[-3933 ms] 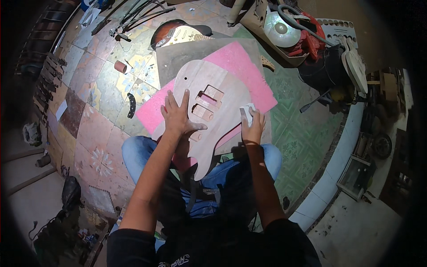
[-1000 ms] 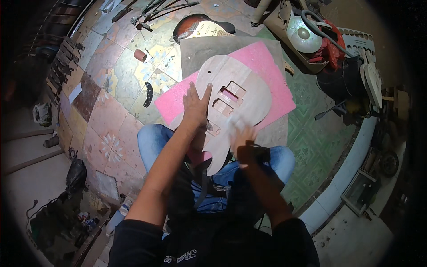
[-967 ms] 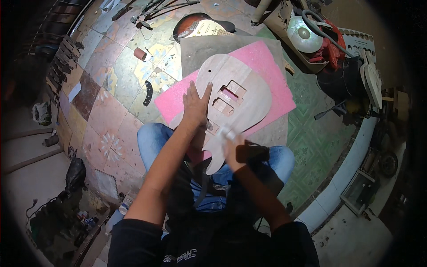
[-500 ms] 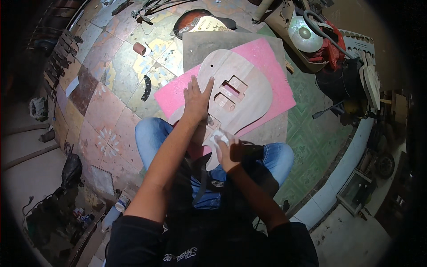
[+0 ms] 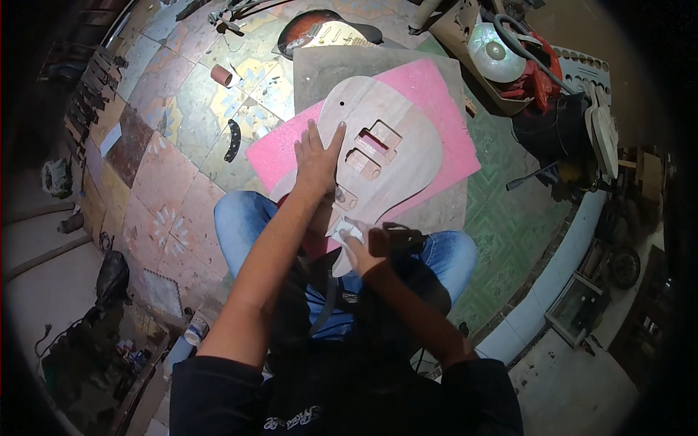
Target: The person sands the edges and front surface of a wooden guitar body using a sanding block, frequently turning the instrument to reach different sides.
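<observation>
A bare, pale wooden electric guitar body lies across my lap area on a pink foam sheet. Routed cavities and one small round hole show in its face. My left hand rests flat on the body's left side, fingers spread. In my right hand is a folded whitish sheet, which looks like sandpaper, pressed on the wood near the neck-pocket end closest to me. Part of that end is hidden by my hand and its shadow.
Beneath the foam lies a grey board. A sunburst guitar body sits beyond it. On the tiled floor are a brown roll and a black curved strip. A cardboard box with assorted items stands at far right.
My right hand has slid the whitish sheet a little toward me and to the left along the wood. My left hand stays in place on the body. The whole view has shifted slightly.
</observation>
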### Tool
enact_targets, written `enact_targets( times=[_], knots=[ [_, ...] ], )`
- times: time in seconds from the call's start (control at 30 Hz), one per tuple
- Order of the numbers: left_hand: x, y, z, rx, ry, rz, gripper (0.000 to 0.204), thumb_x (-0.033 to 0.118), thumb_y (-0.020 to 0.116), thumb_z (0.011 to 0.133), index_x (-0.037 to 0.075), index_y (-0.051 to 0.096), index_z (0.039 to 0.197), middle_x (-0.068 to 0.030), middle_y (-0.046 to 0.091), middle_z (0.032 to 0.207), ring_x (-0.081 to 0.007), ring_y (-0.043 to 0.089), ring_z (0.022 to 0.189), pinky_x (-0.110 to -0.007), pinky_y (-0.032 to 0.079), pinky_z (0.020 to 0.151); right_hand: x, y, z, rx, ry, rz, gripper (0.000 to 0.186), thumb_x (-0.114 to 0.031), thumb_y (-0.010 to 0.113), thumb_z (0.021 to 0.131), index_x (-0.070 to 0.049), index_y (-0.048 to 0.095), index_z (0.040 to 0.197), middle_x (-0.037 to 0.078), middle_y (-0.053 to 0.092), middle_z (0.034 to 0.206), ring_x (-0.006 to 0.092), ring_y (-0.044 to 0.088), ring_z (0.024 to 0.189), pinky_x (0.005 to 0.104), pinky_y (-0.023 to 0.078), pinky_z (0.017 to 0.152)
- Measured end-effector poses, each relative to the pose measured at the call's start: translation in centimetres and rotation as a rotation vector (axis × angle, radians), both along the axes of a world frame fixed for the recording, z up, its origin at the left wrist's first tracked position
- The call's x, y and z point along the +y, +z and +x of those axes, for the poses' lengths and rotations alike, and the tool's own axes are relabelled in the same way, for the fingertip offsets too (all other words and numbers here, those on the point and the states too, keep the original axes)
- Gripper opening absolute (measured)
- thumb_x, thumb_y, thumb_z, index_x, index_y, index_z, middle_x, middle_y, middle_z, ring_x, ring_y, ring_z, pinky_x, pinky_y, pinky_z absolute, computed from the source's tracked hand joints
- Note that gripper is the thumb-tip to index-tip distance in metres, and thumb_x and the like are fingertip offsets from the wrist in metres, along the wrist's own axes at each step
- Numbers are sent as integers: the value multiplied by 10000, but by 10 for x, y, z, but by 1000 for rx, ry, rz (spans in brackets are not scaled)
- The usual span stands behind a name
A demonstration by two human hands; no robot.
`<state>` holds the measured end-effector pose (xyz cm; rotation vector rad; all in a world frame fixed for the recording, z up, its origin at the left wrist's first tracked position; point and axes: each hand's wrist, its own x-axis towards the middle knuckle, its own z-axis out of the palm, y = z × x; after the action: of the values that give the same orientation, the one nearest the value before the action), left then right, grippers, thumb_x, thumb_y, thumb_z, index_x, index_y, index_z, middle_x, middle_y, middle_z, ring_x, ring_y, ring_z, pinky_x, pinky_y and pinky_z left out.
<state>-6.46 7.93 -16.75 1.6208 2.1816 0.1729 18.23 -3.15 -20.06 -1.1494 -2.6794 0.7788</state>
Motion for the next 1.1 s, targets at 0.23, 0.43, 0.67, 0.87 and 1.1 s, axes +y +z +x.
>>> enact_targets(
  times=[0.23,0.43,0.67,0.87,1.1],
  knots=[
    [1,-1,2,-11,7,11,1238,35,845,632,305,205,1656,-410,142,1623,-576,302,1459,-660,289,1173,182,40,-27,67,-439,121,501,-312,722,893,-193,633,1371,207,515,1426,442,457,1325,626,350,1104],
    [-5,-7,0,-2,12,-5,1217,31,837,645,309,215,1654,-411,146,1621,-577,302,1458,-665,285,1172,-18,29,-29,139,15,-49,463,-411,614,942,-157,672,1325,256,648,1253,437,595,1219,602,389,1079],
    [5,4,3,-19,7,-10,1286,48,884,598,311,201,1656,-407,134,1627,-574,290,1467,-658,283,1178,188,22,-14,-154,-393,258,465,-341,690,914,-186,662,1352,195,576,1382,422,491,1316,614,364,1090],
    [4,-1,4,-18,2,-33,1337,70,913,563,310,186,1659,-408,121,1630,-574,271,1477,-659,286,1179,38,-21,-22,-305,-260,-32,477,-414,618,961,-144,630,1355,226,590,1343,415,510,1304,563,402,1072],
    [-1,11,-4,-12,16,-76,1316,62,905,570,297,201,1657,-411,124,1626,-581,281,1466,-668,306,1164,160,8,-13,-381,-337,106,541,-392,677,943,-189,575,1434,188,515,1480,422,476,1343,604,356,1121]
  ],
)
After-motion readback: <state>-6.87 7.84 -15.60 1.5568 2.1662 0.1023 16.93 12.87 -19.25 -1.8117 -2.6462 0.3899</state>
